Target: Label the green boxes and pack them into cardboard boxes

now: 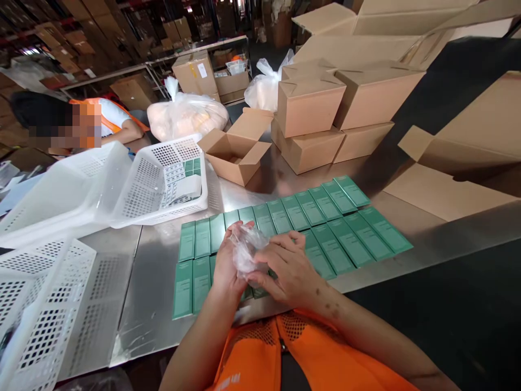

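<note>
Two hands: both meet over the near edge of the surface, holding one item between them.
Left hand (226, 266): fingers curled up around the clear crinkled plastic wrapper (247, 250), gripping its left side.
Right hand (285, 269): fingers bent over the wrapper from the right, pinching it; what the wrapper contains cannot be told.
Wrapper position: held just above the rows of flat green rectangular cartons (325, 228), near their left half.
Green cartons: laid side by side in two rows on the shiny metal surface (154, 282), touching edge to edge.
White perforated plastic baskets (163, 184): left of the cartons; one holds printed sheets and a few green cartons.
Open brown cardboard box (236, 152): behind the cartons, flaps up.
Closed brown cardboard boxes (313, 119): stacked to its right.
Tied translucent plastic bags (187, 114): further back.
Co-worker in orange vest (109, 117): far left, behind the baskets.
</note>
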Tool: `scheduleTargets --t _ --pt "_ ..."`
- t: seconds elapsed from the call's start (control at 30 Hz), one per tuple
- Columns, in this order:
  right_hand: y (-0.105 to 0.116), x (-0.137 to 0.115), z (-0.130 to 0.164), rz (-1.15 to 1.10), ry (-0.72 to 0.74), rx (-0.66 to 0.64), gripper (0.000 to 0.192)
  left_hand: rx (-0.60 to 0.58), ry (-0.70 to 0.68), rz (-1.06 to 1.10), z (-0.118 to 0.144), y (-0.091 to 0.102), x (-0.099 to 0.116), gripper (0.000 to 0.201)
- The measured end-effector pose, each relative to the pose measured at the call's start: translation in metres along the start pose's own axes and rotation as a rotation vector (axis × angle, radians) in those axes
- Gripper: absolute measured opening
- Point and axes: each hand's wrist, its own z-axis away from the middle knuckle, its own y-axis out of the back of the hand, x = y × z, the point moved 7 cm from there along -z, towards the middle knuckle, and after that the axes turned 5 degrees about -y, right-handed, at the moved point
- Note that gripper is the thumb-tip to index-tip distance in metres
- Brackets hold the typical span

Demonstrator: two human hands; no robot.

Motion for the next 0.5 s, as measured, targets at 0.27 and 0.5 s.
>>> scheduleTargets --t 0.27,0.5 --pt "-0.009 -0.007 -0.002 -0.001 -0.026 -0.042 0.03 0.084 -0.068 0.128 0.009 0.001 0.003 0.033" --pt "-0.014 -0.005 0.0 -0.013 -0.001 -0.121 0.019 0.02 -0.167 0.156 0.011 0.003 0.01 0.039"
